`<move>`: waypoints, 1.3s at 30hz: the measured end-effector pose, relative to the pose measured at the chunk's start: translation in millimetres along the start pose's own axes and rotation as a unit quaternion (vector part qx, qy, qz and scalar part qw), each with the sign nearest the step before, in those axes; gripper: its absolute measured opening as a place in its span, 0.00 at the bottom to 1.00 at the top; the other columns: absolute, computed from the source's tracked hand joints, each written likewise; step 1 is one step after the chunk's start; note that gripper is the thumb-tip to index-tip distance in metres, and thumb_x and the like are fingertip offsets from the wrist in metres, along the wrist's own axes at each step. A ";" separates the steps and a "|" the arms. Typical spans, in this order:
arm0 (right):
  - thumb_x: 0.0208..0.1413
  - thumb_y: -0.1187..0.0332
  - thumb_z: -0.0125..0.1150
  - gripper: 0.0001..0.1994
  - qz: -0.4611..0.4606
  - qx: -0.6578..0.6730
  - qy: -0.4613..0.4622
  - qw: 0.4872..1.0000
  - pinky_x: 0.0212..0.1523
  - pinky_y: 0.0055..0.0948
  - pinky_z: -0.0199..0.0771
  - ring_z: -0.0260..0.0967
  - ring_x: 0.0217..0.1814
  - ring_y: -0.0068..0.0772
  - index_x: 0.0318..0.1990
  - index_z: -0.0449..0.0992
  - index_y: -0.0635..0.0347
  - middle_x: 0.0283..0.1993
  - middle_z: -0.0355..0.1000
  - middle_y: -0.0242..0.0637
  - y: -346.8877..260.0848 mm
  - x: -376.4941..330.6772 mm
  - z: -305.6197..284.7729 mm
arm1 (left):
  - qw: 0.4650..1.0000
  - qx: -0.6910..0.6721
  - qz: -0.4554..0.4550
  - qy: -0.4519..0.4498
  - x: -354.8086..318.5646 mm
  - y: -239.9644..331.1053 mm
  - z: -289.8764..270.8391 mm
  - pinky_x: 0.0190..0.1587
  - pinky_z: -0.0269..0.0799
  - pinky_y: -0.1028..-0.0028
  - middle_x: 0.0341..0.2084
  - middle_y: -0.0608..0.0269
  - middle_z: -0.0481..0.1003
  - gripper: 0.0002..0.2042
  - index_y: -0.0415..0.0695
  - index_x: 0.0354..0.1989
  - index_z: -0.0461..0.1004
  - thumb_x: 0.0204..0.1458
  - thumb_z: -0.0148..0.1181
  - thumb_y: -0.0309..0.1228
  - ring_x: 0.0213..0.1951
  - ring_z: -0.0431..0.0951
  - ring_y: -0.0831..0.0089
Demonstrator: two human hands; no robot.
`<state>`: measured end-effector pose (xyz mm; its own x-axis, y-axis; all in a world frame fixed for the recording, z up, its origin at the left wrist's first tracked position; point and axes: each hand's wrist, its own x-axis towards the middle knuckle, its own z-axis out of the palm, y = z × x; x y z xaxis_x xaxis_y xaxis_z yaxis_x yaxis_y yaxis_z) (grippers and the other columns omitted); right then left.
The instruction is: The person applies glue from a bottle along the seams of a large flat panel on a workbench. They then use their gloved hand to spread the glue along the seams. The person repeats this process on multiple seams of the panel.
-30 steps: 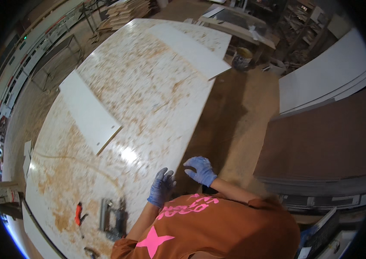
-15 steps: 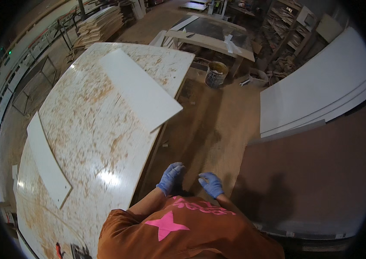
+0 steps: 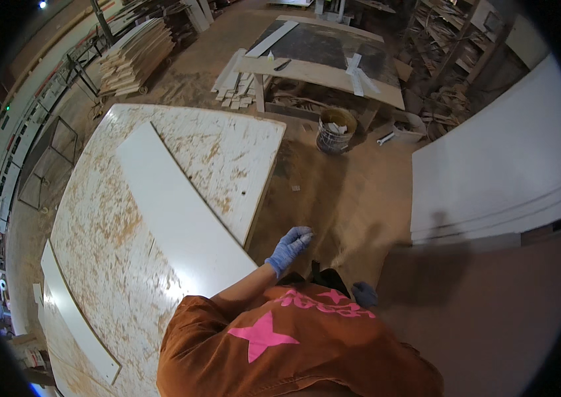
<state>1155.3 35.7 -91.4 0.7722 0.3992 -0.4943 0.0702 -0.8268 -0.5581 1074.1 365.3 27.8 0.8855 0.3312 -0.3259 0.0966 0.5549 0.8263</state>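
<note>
My left hand (image 3: 289, 250), in a blue work glove, hangs over the floor just off the right edge of the workbench. Its fingers are bent and pressed together, and no object shows in them. Nearest to it is a long white panel (image 3: 178, 212) lying on the scuffed bench top (image 3: 221, 149), its near end by my forearm. My right hand (image 3: 364, 295), also gloved in blue, hangs low at my right side, touching nothing that I can see. It looks dark and is partly covered by my brown shirt, so its fingers cannot be made out.
A narrower white strip (image 3: 79, 314) lies along the bench's left edge. Large white sheets (image 3: 492, 159) and a brown board (image 3: 465, 324) are at my right. Ahead stand a bucket (image 3: 335, 132) with scraps and a second table (image 3: 320, 73). Stacked boards (image 3: 136, 56) stand far left.
The view has shifted, and the white panel now appears nearer to me. My left hand has swung forward and right; my right hand has dropped back beside my body.
</note>
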 end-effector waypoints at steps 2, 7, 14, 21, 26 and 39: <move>0.52 0.53 0.53 0.20 0.023 -0.029 -0.004 0.999 0.52 0.38 0.67 0.69 0.52 0.50 0.44 0.77 0.60 0.49 0.72 0.47 17.5 46.7 -25.8 | 1.000 0.004 0.029 0.007 56.0 6.5 3.1 0.46 0.66 0.79 0.39 0.71 0.73 0.13 0.46 0.48 0.72 0.54 0.60 0.29 0.41 0.70 0.81; 0.52 0.54 0.54 0.20 0.024 -0.112 -0.044 0.992 0.50 0.39 0.68 0.70 0.49 0.50 0.42 0.76 0.63 0.47 0.73 0.50 55.3 236.4 -110.6 | 0.995 0.038 0.081 0.050 201.3 12.6 7.0 0.39 0.68 0.79 0.34 0.73 0.72 0.12 0.48 0.47 0.72 0.55 0.60 0.34 0.37 0.71 0.82; 0.50 0.60 0.61 0.20 -0.135 -0.040 -0.038 0.989 0.50 0.32 0.70 0.73 0.47 0.39 0.48 0.75 0.62 0.46 0.75 0.44 -153.6 432.1 -217.3 | 0.986 -0.026 0.069 0.151 313.7 42.1 28.7 0.39 0.69 0.76 0.35 0.71 0.73 0.12 0.47 0.47 0.71 0.54 0.60 0.32 0.37 0.72 0.79; 0.50 0.66 0.64 0.21 -0.212 0.136 -0.129 0.959 0.46 0.28 0.70 0.71 0.45 0.32 0.51 0.72 0.64 0.44 0.75 0.39 -320.6 638.5 -216.9 | 0.967 -0.116 0.062 0.217 431.9 77.7 9.8 0.38 0.69 0.78 0.32 0.70 0.72 0.11 0.44 0.46 0.71 0.55 0.59 0.29 0.33 0.70 0.79; 0.48 0.68 0.67 0.24 -0.233 0.115 -0.123 0.958 0.46 0.28 0.70 0.69 0.46 0.31 0.53 0.69 0.64 0.46 0.72 0.40 -422.6 757.4 -206.9 | 0.970 -0.075 0.055 0.225 512.6 140.8 -27.8 0.40 0.69 0.77 0.34 0.71 0.73 0.12 0.45 0.46 0.71 0.55 0.60 0.30 0.35 0.70 0.80; 0.42 0.61 0.71 0.32 -0.261 0.098 -0.055 0.959 0.48 0.34 0.70 0.71 0.49 0.39 0.56 0.67 0.59 0.48 0.73 0.43 -670.8 1083.3 -137.0 | 0.857 -0.114 0.140 0.482 606.1 177.7 -116.8 0.43 0.70 0.76 0.40 0.65 0.73 0.14 0.44 0.50 0.70 0.56 0.56 0.30 0.39 0.72 0.77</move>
<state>2031.2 968.4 -161.1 0.5917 0.7871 -0.1743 0.3006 -0.4160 -0.8583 1574.9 753.8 -76.5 0.0616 0.8913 -0.4492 -0.2464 0.4497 0.8585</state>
